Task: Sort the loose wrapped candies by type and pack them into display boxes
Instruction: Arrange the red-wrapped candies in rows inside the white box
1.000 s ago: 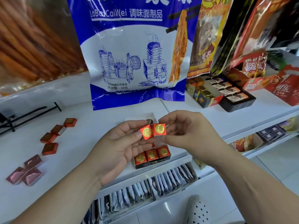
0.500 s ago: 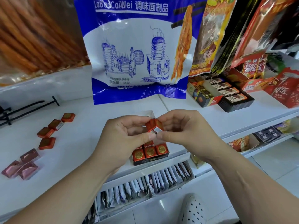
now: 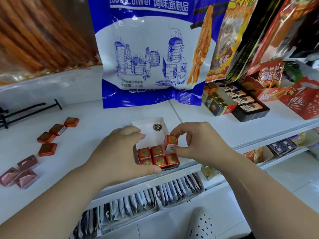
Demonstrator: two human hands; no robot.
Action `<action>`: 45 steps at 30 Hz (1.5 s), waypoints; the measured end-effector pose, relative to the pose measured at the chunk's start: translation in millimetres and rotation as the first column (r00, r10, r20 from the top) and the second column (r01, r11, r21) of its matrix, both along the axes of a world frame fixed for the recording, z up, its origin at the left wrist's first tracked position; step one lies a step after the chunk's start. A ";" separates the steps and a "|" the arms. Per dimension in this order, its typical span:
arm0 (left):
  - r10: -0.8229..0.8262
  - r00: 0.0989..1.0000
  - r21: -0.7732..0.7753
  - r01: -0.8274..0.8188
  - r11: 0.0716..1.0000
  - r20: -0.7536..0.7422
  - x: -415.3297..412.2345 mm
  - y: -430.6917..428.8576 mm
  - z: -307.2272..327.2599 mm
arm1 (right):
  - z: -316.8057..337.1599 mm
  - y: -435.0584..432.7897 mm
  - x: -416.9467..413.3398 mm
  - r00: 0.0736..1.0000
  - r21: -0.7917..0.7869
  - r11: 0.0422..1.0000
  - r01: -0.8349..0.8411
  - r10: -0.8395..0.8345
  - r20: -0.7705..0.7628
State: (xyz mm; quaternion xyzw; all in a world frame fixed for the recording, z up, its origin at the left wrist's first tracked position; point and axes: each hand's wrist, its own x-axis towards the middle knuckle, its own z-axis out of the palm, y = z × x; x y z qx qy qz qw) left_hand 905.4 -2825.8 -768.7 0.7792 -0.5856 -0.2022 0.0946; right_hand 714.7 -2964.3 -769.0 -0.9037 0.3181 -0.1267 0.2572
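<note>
now right hand pinches candy over display box, left hand gripping it; blue bag behind.

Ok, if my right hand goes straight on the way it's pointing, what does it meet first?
The right hand, pinching a red candy, likely meets the display box's bare floor beside the second-row candies; depth unclear.
</note>
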 end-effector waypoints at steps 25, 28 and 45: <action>-0.131 0.990 -0.132 0.123 0.984 -0.050 19.9 6.9 -28.4 | 3.7 -0.9 22.5 0.967 -0.147 0.984 -0.101 0.062 -0.247; -0.172 0.984 -0.165 0.162 0.973 -0.048 11.0 2.1 -27.9 | 3.9 -2.9 21.2 0.979 -0.091 0.991 -0.094 0.075 -0.191; -0.159 0.986 -0.209 0.168 0.963 0.060 -14.0 -43.7 -25.9 | 6.8 -11.2 0.1 0.995 -0.043 0.999 -0.015 0.011 -0.097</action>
